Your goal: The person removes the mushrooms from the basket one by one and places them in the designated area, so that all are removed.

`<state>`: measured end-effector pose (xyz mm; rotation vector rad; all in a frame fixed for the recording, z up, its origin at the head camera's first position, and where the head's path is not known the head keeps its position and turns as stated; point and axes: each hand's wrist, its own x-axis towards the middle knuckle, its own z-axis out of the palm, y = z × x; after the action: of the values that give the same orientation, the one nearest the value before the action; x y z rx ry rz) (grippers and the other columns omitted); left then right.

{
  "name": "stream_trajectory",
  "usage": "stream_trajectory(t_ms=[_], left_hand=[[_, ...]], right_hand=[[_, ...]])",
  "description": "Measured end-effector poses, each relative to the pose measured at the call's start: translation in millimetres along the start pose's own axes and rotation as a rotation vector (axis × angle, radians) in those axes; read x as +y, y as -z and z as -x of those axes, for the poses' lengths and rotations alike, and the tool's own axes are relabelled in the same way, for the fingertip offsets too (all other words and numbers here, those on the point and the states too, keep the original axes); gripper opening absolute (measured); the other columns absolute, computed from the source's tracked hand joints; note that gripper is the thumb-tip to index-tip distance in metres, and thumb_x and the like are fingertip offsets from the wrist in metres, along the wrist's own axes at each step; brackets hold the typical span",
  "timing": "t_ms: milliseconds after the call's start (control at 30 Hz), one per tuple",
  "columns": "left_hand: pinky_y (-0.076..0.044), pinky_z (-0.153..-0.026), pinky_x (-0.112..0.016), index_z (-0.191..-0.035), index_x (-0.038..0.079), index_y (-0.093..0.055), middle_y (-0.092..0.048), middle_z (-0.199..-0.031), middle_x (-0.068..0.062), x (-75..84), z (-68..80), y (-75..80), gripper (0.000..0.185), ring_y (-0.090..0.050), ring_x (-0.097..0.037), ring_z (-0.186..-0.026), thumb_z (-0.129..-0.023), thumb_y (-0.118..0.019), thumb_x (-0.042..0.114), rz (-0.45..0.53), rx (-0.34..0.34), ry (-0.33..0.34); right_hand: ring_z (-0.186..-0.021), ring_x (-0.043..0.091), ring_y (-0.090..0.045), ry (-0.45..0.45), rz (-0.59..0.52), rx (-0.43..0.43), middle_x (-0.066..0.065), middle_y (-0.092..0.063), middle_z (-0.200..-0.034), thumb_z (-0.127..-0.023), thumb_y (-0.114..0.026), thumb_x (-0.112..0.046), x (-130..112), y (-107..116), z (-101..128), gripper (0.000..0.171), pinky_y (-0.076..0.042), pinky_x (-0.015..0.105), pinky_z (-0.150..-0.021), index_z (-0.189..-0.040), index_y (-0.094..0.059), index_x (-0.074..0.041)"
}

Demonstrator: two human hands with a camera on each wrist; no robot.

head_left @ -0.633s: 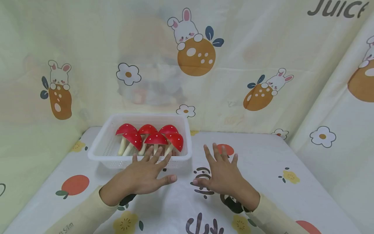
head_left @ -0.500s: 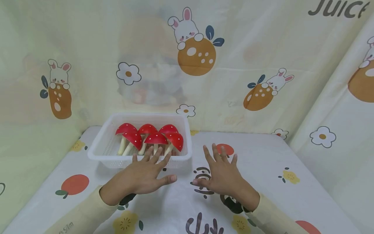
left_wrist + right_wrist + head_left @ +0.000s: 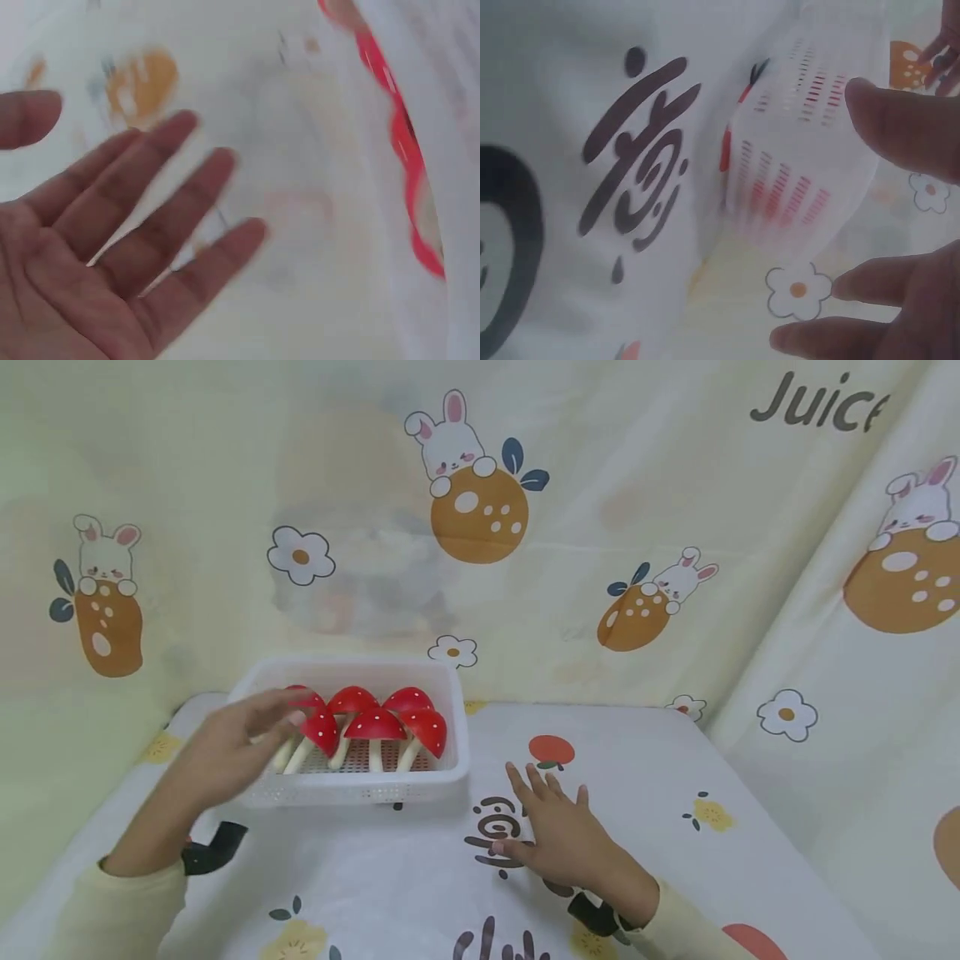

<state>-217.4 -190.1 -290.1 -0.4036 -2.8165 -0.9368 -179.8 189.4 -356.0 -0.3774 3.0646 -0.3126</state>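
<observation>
Filling a white basket: red, white-dotted, pale-stemmed mushrooms.

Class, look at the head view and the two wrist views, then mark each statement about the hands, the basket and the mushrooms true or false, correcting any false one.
1. The left hand is raised at the white basket. True.
2. The right hand grips a mushroom. False: it lies flat on the tablecloth, fingers spread, holding nothing.
3. The red mushrooms are in the basket. True.
4. The mushroom caps are blue. False: they are red with white dots.
5. The left hand's fingers are straight. True.
</observation>
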Motion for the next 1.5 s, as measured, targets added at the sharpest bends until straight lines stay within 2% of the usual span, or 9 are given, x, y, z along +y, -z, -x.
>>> stream_trajectory(t_ms=[200,300,400,500,700,900,1033,1200,1500], left_hand=[[-0.042,-0.105,-0.059,-0.145,0.012,-0.049,-0.045,-0.151,-0.015,-86.0,-25.7,20.2,0.056,-0.041,-0.042,-0.138,-0.103,-0.039,0.049,0.289,0.228,0.241],[-0.033,-0.115,-0.053,-0.145,0.013,-0.048,-0.045,-0.152,-0.004,-124.6,-30.8,15.4,0.052,-0.037,-0.029,-0.144,-0.104,-0.039,0.045,0.446,0.291,0.318],[-0.027,-0.118,-0.057,-0.148,0.014,-0.044,-0.042,-0.153,-0.002,-153.1,-33.1,7.2,0.052,-0.030,-0.028,-0.146,-0.105,-0.040,0.043,0.539,0.227,0.333],[-0.030,-0.116,-0.057,-0.152,0.024,-0.037,-0.034,-0.158,-0.002,-170.4,-35.1,-5.6,0.056,-0.029,-0.032,-0.146,-0.103,-0.039,0.050,0.599,0.101,0.359],[-0.056,-0.091,-0.030,-0.152,0.031,-0.031,-0.036,-0.147,-0.002,-177.9,-40.9,-22.0,0.055,-0.051,-0.018,-0.121,-0.103,-0.036,0.053,0.720,-0.026,0.360],[-0.058,-0.080,-0.023,-0.143,0.031,-0.039,-0.043,-0.121,0.016,-173.4,-42.1,-21.5,0.041,-0.053,-0.005,-0.101,-0.104,-0.043,0.042,0.810,-0.017,0.348],[-0.058,-0.079,-0.022,-0.140,0.031,-0.041,-0.044,-0.118,0.015,-172.3,-39.9,-20.0,0.036,-0.055,-0.004,-0.098,-0.105,-0.043,0.038,0.825,-0.003,0.361],[-0.057,-0.079,-0.021,-0.139,0.029,-0.043,-0.046,-0.118,0.014,-171.8,-39.7,-22.3,0.034,-0.056,-0.004,-0.099,-0.105,-0.044,0.034,0.872,0.016,0.342],[-0.058,-0.081,-0.023,-0.143,0.032,-0.038,-0.044,-0.127,0.010,-175.1,-41.5,-21.7,0.040,-0.054,-0.007,-0.104,-0.104,-0.041,0.043,0.775,0.008,0.385]], right_hand=[[-0.138,0.040,-0.044,-0.003,-0.024,0.009,0.016,-0.045,-0.151,-0.085,-0.072,-0.050,5.5,-5.4,2.2,0.093,-0.023,0.078,-0.105,-0.157,-0.025,-0.016],[-0.113,0.027,-0.066,0.017,-0.031,-0.005,0.013,-0.067,-0.127,-0.085,-0.073,-0.049,4.8,-6.3,-0.7,0.091,-0.046,0.061,-0.101,-0.156,-0.027,-0.016],[-0.074,0.015,-0.067,0.039,-0.051,-0.019,0.008,-0.074,-0.110,-0.085,-0.073,-0.048,0.0,-6.0,-8.0,0.085,-0.056,0.038,-0.071,-0.154,-0.033,-0.018],[-0.065,0.010,-0.061,0.060,-0.075,-0.025,0.005,-0.075,-0.109,-0.086,-0.073,-0.045,-8.0,-5.4,-16.9,0.079,-0.050,0.029,-0.058,-0.152,-0.038,-0.020],[-0.088,0.019,-0.072,0.124,-0.140,0.044,0.003,-0.075,-0.109,-0.088,-0.072,-0.039,-31.3,1.2,-38.2,0.067,-0.059,0.030,-0.066,-0.147,-0.047,-0.019],[-0.053,0.009,-0.050,0.169,-0.132,0.226,-0.005,-0.060,-0.065,-0.089,-0.071,-0.032,-50.2,4.1,-71.6,0.041,-0.041,0.020,-0.044,-0.126,-0.066,-0.014],[-0.050,0.009,-0.045,0.217,-0.102,0.316,-0.005,-0.055,-0.062,-0.087,-0.075,-0.029,-55.7,3.0,-96.0,0.029,-0.038,0.019,-0.044,-0.108,-0.070,-0.011],[-0.055,0.011,-0.051,0.178,-0.102,0.261,-0.004,-0.060,-0.066,-0.084,-0.077,-0.028,-57.8,5.8,-114.9,0.023,-0.042,0.020,-0.047,-0.098,-0.070,-0.011],[-0.061,0.014,-0.054,0.094,-0.051,0.225,-0.003,-0.057,-0.060,-0.073,-0.086,-0.038,-62.3,-7.4,-133.1,0.035,-0.046,0.020,-0.050,-0.082,-0.065,-0.011]])
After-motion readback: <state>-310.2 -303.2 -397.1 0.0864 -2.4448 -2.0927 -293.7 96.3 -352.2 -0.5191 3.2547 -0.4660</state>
